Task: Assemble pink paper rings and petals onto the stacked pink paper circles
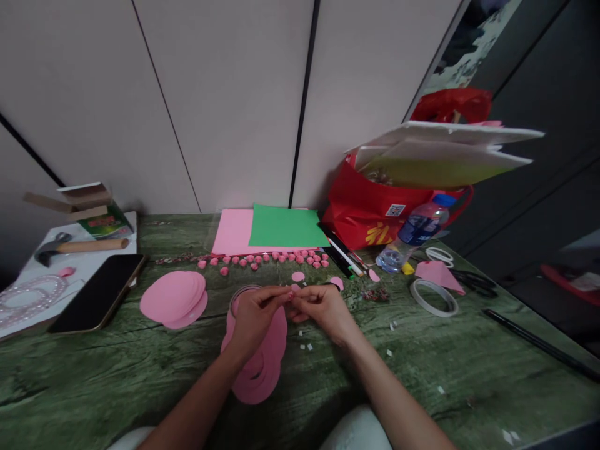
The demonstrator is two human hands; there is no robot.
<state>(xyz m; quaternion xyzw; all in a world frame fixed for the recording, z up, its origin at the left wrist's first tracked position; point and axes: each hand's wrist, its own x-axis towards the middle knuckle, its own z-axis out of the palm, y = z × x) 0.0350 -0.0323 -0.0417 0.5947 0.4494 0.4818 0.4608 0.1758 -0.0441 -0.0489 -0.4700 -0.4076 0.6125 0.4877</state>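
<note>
The small pink paper piece (291, 296) is at the fingertips of the left hand (257, 316) and the right hand (327, 307), between the 2, over the green bench (94, 375). Fingers cover most of it, so its shape is hard to make out; the left hand also hides part of the pink cut-outs (257, 386). Both hands are drawn into narrow pinches, thumb against fingers, gripping the piece.

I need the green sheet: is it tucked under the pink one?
No, the green sheet lies on top, covering part of the pink sheet.
</note>
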